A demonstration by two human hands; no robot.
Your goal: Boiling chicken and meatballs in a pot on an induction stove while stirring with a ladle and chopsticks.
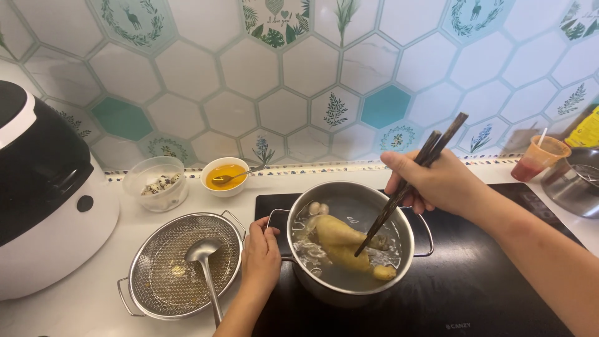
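A whole pale chicken (342,244) lies half sunk in cloudy broth inside a steel pot (349,293), which stands on a black induction hob (486,281); a few small round pieces float at the pot's far side near the bird. The right hand (437,184) is clenched around a pair of dark chopsticks (409,187), their tips dipped down against the chicken and their upper ends pointing up toward the tiled wall (299,62); the left hand (261,257) grasps the pot's left handle (274,215), fingers curled over it.

Just left of the pot, touching the left hand's side, sits a wire-mesh strainer basket (140,293) with a metal ladle (206,265) resting in it, its handle running toward the camera. Behind that, near the wall, stand a clear glass bowl (145,178) holding speckled quail eggs and a small white bowl (226,186) of orange-yellow liquid with a spoon in it; at the far left is a black-and-white rice cooker (50,206). At the far right, well apart, an orange plastic cup (540,159) with a straw stands beside another steel pot (574,187) at the frame's edge.
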